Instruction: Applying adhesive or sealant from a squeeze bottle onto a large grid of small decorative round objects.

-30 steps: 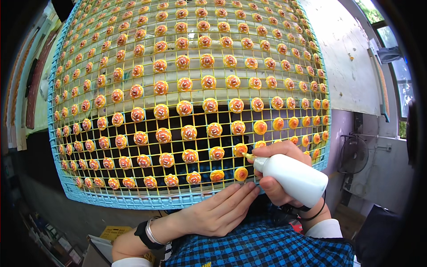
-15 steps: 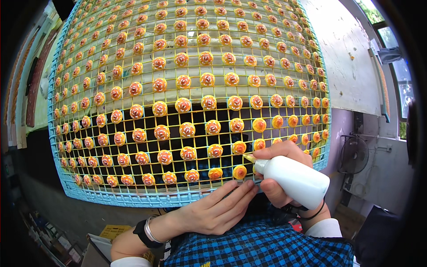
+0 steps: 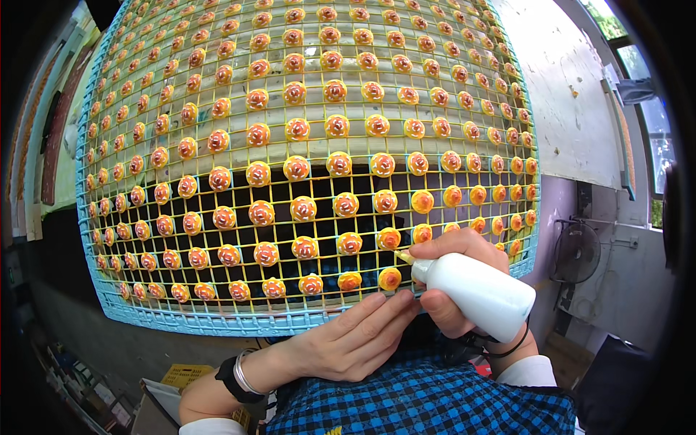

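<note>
My right hand (image 3: 448,313) grips a white squeeze bottle (image 3: 482,296), tilted so that its yellow nozzle (image 3: 404,255) points left. The nozzle tip is beside an orange-and-yellow rosette (image 3: 388,239); I cannot tell whether they touch. My left hand (image 3: 355,342) lies with fingers stretched out along the near blue rim of the wire rack (image 3: 217,325), its fingertips just below a plain rosette (image 3: 389,278). Rows of small rosettes stand on the yellow mesh. Most carry white strokes, such as the rosette (image 3: 305,247) left of the nozzle. Several toward the right near corner show none.
The rack spans most of the view, up to my apron (image 3: 362,402). A white board or panel (image 3: 558,109) stands at the right, with a fan (image 3: 578,250) below it. A yellow crate (image 3: 185,375) is at the lower left.
The rack appears shifted very slightly up and left in view. Both hands keep nearly the same places, and the nozzle stays by the same rosette.
</note>
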### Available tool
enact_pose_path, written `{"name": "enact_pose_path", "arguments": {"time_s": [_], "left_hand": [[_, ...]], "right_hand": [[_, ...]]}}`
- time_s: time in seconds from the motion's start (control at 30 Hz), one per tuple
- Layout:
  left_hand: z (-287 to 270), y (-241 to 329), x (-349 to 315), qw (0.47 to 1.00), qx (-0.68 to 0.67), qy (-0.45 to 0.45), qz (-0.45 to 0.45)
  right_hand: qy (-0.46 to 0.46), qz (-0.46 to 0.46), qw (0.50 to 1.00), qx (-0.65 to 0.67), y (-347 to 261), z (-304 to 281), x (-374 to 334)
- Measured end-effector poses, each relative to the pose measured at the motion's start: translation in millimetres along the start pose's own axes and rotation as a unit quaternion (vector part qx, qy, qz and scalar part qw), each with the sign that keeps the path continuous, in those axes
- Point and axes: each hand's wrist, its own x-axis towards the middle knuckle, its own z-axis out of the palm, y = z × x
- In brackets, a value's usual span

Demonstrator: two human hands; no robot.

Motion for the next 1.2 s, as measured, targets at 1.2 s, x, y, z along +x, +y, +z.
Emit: {"name": "enact_pose_path", "arguments": {"time_s": [1.2], "left_hand": [[2.0,0.2,-0.6,1.0,-0.001,0.001,-0.013]], "right_hand": [[-0.01,0.008,1.0,-0.004,-2.0,-3.9,-0.7]]}}
